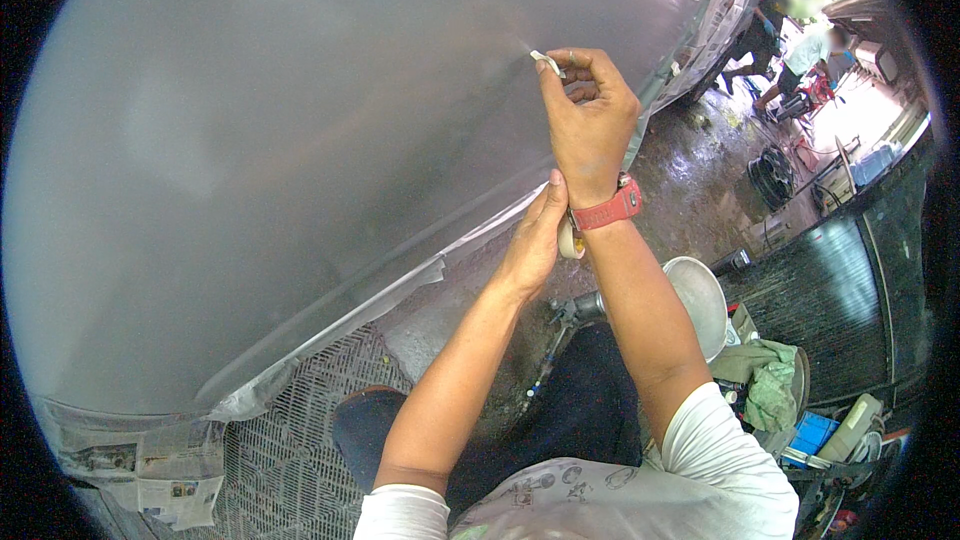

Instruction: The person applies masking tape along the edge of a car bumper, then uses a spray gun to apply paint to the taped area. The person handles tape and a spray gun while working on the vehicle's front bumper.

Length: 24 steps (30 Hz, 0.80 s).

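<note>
A large grey, smooth, curved panel [300,160] fills the left and upper part of the view. Up against it, my right hand [592,105] pinches a small cream strip [546,62], which looks like a folded bit of masking tape, between thumb and fingers. A red wristwatch [606,209] is on my right wrist. Just below, my left hand [538,238] lies close beside that wrist, its thumb pointing up. A roll of masking tape [571,241] shows at its palm side, partly hidden by my right wrist; my left fingers are mostly hidden around it.
Clear plastic sheeting [675,60] edges the panel, with newspaper [180,470] at lower left. A metal air tool [580,312] and a round pale pan [697,302] sit near my legs. A green cloth [765,380] and blue box [808,437] lie right. Two people work far right.
</note>
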Motion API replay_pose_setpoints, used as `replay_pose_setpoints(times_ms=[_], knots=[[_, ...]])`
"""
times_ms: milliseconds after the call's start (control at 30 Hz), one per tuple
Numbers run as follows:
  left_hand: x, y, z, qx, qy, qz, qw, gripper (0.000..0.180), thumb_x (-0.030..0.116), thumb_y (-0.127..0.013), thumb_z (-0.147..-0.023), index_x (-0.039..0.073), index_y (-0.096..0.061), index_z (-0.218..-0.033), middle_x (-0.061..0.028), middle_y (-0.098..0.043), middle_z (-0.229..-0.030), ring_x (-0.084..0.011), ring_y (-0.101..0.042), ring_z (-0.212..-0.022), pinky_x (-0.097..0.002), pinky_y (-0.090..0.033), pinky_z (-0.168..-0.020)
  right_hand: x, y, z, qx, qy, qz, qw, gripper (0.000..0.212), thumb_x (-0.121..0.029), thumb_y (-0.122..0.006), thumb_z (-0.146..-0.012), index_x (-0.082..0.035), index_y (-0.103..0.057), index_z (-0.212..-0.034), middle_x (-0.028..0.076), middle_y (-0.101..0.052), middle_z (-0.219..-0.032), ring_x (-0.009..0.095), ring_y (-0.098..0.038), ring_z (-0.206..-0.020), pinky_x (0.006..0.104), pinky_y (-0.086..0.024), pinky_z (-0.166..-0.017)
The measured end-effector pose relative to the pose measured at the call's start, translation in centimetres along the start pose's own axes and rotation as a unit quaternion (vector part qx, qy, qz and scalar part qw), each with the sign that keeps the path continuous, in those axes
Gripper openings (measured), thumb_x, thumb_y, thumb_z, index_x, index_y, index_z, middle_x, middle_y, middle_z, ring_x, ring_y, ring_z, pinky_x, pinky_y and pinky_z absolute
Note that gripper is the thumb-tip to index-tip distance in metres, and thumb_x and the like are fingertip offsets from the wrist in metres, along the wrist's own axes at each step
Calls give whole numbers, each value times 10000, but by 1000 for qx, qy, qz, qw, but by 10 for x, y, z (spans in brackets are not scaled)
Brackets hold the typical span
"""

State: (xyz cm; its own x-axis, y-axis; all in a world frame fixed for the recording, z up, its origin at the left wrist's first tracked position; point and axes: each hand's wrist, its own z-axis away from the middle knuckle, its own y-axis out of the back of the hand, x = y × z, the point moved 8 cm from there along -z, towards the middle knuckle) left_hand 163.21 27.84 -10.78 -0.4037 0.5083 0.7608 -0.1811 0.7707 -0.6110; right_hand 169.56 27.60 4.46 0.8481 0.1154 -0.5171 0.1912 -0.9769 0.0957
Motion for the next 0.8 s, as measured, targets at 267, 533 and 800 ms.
replay_pose_setpoints(times_ms=[267,533,800], knots=[[-1,3,-1,4,1,6,1000,735,586,-309,-1155,26,-440,-1612,-152,-450,-1668,-273,-380,-1562,-440,-248,-1306,-3,-1,0,-4,-4,5,1000,84,-64,-812,-876,-49,-778,-951,73,-777,-844,168,-732,-724,306,-539,-658],[4,-1,1,0,1,8,1000,710,567,-298,-1162,33,-440,-1609,-133,-451,-1668,-259,-388,-1555,-441,-254,-1306,-5,-2,0,-8,1,1,1000,80,-68,-808,-885,-46,-779,-956,79,-780,-845,166,-738,-727,301,-547,-663],[2,4,0,10,3,9,1000,697,560,-298,-1164,38,-461,-1596,-135,-472,-1651,-261,-401,-1546,-444,-266,-1302,-7,-4,-1,-16,3,29,999,93,-69,-821,-898,-46,-786,-981,49,-785,-870,120,-715,-748,269,-542,-671]])
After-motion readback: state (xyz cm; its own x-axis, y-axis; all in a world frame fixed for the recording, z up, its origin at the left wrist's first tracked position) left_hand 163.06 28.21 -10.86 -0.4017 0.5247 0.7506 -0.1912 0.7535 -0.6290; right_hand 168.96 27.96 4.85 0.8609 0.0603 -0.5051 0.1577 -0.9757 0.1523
